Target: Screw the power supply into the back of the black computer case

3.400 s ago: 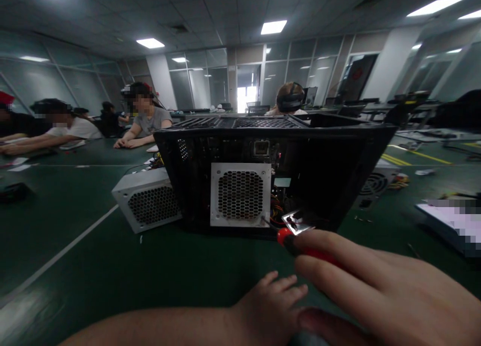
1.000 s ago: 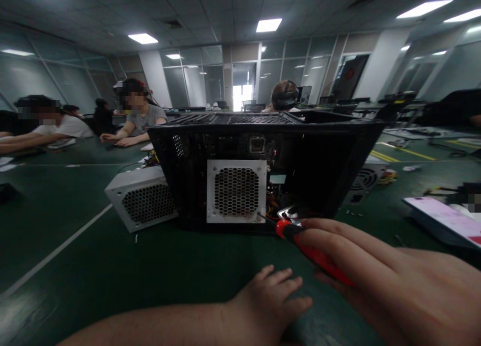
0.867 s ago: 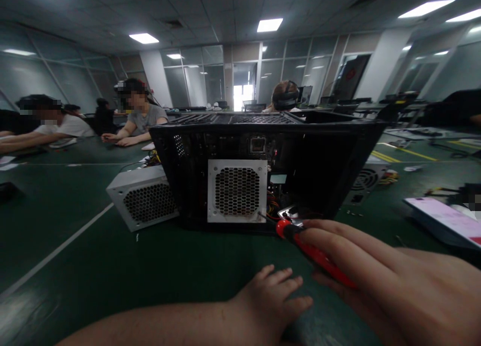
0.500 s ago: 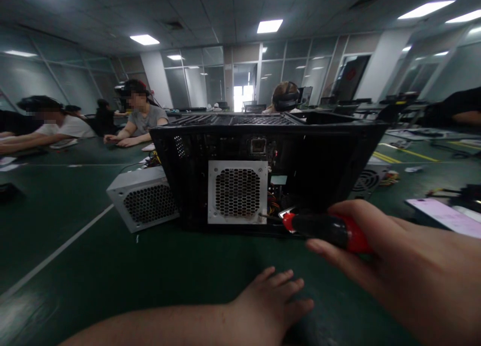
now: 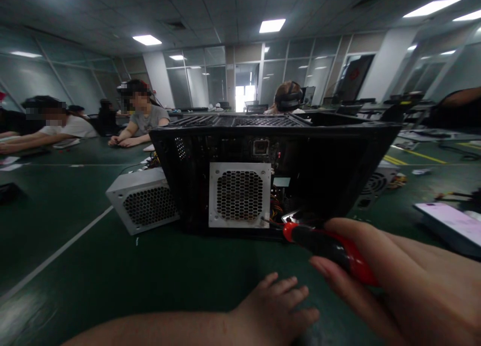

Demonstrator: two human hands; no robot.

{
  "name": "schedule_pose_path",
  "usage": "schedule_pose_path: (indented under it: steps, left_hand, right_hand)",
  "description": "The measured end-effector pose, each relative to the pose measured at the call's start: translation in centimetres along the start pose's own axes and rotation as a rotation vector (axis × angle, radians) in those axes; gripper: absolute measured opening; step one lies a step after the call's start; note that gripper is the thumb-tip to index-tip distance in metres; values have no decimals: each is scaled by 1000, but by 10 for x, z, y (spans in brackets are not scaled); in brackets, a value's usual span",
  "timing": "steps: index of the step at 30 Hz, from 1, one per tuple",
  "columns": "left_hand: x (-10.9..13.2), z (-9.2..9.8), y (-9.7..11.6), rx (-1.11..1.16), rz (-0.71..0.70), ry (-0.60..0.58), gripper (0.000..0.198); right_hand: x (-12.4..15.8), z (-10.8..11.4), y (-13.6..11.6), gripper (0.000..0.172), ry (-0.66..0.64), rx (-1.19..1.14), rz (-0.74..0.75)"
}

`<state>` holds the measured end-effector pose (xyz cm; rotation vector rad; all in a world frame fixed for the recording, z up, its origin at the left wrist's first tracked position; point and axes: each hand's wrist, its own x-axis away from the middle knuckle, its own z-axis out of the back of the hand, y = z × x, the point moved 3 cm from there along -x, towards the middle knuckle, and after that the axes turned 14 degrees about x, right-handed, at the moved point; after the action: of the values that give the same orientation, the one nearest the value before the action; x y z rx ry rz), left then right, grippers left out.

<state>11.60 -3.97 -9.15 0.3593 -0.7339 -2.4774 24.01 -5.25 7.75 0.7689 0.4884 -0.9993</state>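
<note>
A black computer case [image 5: 323, 160] lies on its side on the green table [image 5: 112, 266], its back towards me. A grey power supply [image 5: 239, 194] with a honeycomb grille sits in the case's rear opening. My right hand [image 5: 391, 281] is closed round a red and black screwdriver [image 5: 326, 248], whose thin shaft reaches the lower right corner of that power supply. My left hand [image 5: 278, 311] rests flat on the table in front of the case, fingers spread, holding nothing.
A second grey power supply [image 5: 143, 199] lies left of the case, and a third [image 5: 376, 183] behind its right side. A pink-topped flat thing [image 5: 447, 220] lies at the right. Several people sit at the table's far left and behind the case.
My right hand turned the screwdriver in its grip, so that more of the handle shows, and kept the tip at the power supply's corner. My left hand stayed flat on the table.
</note>
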Motion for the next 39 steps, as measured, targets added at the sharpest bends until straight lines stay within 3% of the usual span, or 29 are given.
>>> schedule_pose_path:
  steps: [3, 6, 9, 11, 14, 17, 20, 24, 28, 31, 35, 39]
  left_hand:
    - [0, 6, 6, -3, 1, 0, 57]
    - [1, 11, 13, 10, 7, 19, 56]
    - [3, 25, 20, 37, 53, 79, 41]
    - [7, 46, 23, 30, 124, 137, 26]
    - [14, 97, 25, 17, 193, 299, 28]
    - [17, 151, 22, -9, 245, 603, 28]
    - [8, 177, 16, -81, 150, 819, 26]
    - [-16, 162, 0, 25, -55, 766, 28]
    - [-29, 140, -27, 451, -52, 652, 38]
    - [-30, 137, -35, 656, -33, 587, 44]
    - [-29, 140, -31, 584, 0, 536, 46]
    - [-29, 140, -26, 460, -4, 529, 45]
  right_hand:
    - [1, 1, -4, 31, 7, 79, 67]
    - [-1, 2, -2, 31, 7, 118, 38]
    - [-5, 3, 2, 33, 29, 126, 25]
    - [-7, 3, 4, 35, 65, 112, 50]
    - [-11, 2, 9, 34, 85, 82, 70]
    - [-13, 3, 11, 32, 92, 52, 66]
    - [-13, 6, 10, 30, 104, 28, 88]
    - [-12, 7, 7, 28, 94, -9, 114]
    - [-11, 4, 5, 28, 119, -14, 103]
    - [-8, 0, 7, 26, 100, -23, 103]
    - [-2, -2, 10, 23, 65, -53, 108]
    - [2, -1, 4, 25, -5, -92, 206]
